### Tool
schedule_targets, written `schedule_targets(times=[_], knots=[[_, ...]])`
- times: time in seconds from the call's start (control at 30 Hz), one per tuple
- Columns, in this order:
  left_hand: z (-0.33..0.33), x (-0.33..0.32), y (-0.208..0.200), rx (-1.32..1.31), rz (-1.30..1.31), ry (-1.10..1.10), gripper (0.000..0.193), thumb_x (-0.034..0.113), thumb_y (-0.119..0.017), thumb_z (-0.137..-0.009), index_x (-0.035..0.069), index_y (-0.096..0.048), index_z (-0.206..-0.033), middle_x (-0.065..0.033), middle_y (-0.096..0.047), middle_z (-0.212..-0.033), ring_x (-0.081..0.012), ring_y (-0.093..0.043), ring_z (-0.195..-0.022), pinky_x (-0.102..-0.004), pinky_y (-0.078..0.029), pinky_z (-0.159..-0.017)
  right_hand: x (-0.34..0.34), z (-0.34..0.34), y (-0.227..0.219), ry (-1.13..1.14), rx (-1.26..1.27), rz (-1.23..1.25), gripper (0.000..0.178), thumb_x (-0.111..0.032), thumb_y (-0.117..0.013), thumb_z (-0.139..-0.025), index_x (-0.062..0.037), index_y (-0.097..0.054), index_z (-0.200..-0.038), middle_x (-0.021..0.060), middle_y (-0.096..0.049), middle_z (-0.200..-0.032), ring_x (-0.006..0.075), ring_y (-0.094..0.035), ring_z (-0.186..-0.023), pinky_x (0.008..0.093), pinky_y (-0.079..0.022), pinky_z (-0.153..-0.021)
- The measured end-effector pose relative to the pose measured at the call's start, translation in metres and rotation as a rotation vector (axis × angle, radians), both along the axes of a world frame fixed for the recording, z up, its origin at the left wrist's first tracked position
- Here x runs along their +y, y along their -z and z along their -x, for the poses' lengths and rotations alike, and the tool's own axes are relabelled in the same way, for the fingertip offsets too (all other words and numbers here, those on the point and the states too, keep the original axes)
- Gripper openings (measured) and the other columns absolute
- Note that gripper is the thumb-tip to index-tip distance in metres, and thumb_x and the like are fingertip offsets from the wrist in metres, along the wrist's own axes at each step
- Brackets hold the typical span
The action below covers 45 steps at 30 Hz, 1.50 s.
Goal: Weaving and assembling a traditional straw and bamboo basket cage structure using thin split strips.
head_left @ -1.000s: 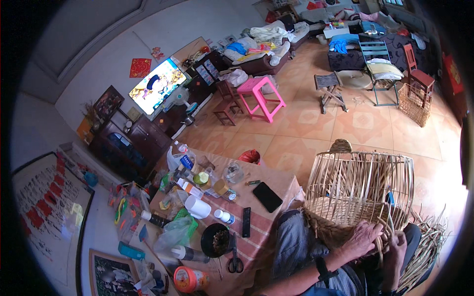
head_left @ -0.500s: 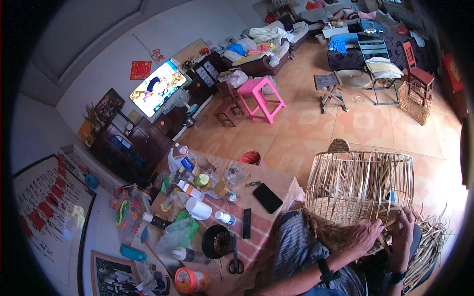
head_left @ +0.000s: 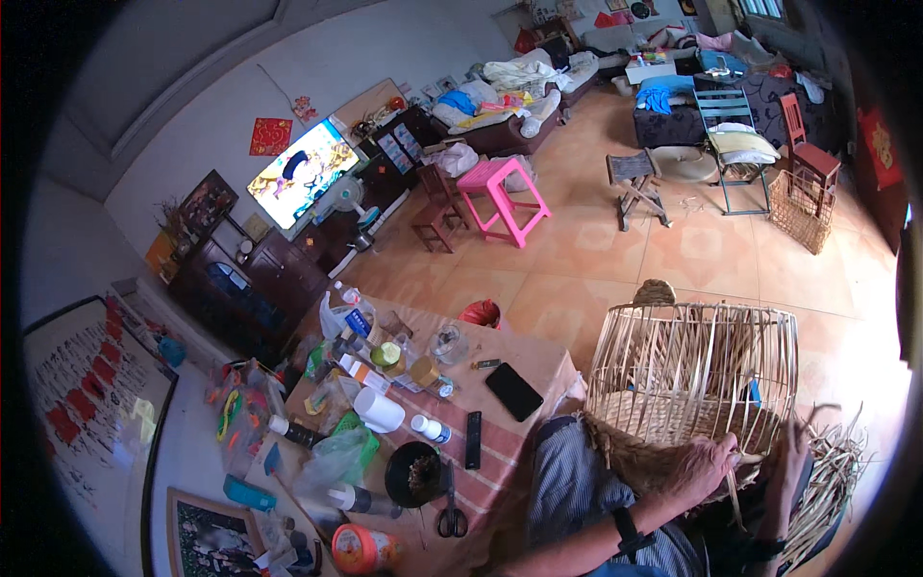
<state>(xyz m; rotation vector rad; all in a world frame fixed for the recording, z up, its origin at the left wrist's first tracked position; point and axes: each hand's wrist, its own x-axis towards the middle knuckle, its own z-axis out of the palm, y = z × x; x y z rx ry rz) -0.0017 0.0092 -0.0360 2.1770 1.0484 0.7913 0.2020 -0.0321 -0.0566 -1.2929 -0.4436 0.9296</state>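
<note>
Half-woven bamboo basket (head_left: 694, 380), pale tan, lying on its side across the lap, open upright staves fanned outward; loose strips (head_left: 838, 471) trailing right, possibly still attached.

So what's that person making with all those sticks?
A person is weaving a big basket out of thin bamboo strips, with the basket resting on their lap. The left hand grips the woven rim, and the right hand works the loose strips at the basket's edge. The side ribs stand up in an open frame, so only the bottom part is woven. A cluttered table stands on the person's left.
</note>
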Motion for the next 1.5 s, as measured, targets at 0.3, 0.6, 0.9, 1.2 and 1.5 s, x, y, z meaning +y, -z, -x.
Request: schedule_targets(times=[0.3,0.6,0.9,1.2,1.5], knots=[[-0.002,-0.001,0.002,0.002,-0.221,-0.043,0.027,0.025,-0.071,-0.095,0.006,-0.057,-0.083,-0.0137,-0.06,-0.067,-0.0342,-0.065,-0.068,-0.0457,-0.051,-0.068,0.007,-0.009,0.025,-0.307,-0.348,0.16,0.027,-0.021,-0.059,-0.106,-0.0091,-0.056,-0.082,-0.0077,-0.046,-0.068,0.0033,-0.038,-0.06,0.0261,-0.029,-0.051],[0.049,0.017,-0.009,-0.11,-0.303,0.034,0.018,0.02,-0.079,-0.087,0.007,-0.067,-0.08,-0.0078,-0.066,-0.07,-0.0277,-0.066,-0.067,-0.0405,-0.053,-0.069,0.004,0.029,0.002,-0.238,-0.259,0.035,0.03,-0.022,-0.061,-0.107,-0.0136,-0.053,-0.079,-0.0109,-0.043,-0.07,0.0019,-0.035,-0.063,0.0237,-0.027,-0.054],[0.086,0.034,-0.01,0.04,-0.282,0.034,0.031,0.026,-0.072,-0.094,0.006,-0.06,-0.074,-0.0104,-0.062,-0.067,-0.0306,-0.065,-0.069,-0.0427,-0.052,-0.07,0.008,0.069,-0.04,-0.224,-0.022,0.051,0.029,-0.03,-0.058,-0.108,-0.0113,-0.06,-0.086,-0.0089,-0.045,-0.064,0.0034,-0.039,-0.049,0.023,-0.027,-0.043],[0.093,0.019,-0.021,-0.089,-0.09,0.044,0.018,0.025,-0.07,-0.096,0.007,-0.068,-0.096,-0.0118,-0.067,-0.089,-0.0325,-0.066,-0.088,-0.0414,-0.052,-0.081,-0.051,0.081,-0.032,-0.328,0.082,0.004,0.031,-0.03,-0.05,-0.11,-0.004,-0.056,-0.126,-0.0023,-0.05,-0.062,0.0105,-0.048,-0.046,0.0246,-0.041,-0.043],[0.106,0.021,-0.045,0.051,-0.38,-0.071,0.018,0.004,-0.065,-0.09,0.007,-0.073,-0.106,-0.0131,-0.071,-0.108,-0.0313,-0.068,-0.104,-0.0419,-0.055,-0.093,-0.067,0.021,-0.031,-0.424,0.258,-0.029,0.031,-0.023,-0.063,-0.103,-0.0006,-0.06,-0.125,0.0138,-0.072,-0.106,0.0217,-0.072,-0.086,0.0331,-0.058,-0.069]])
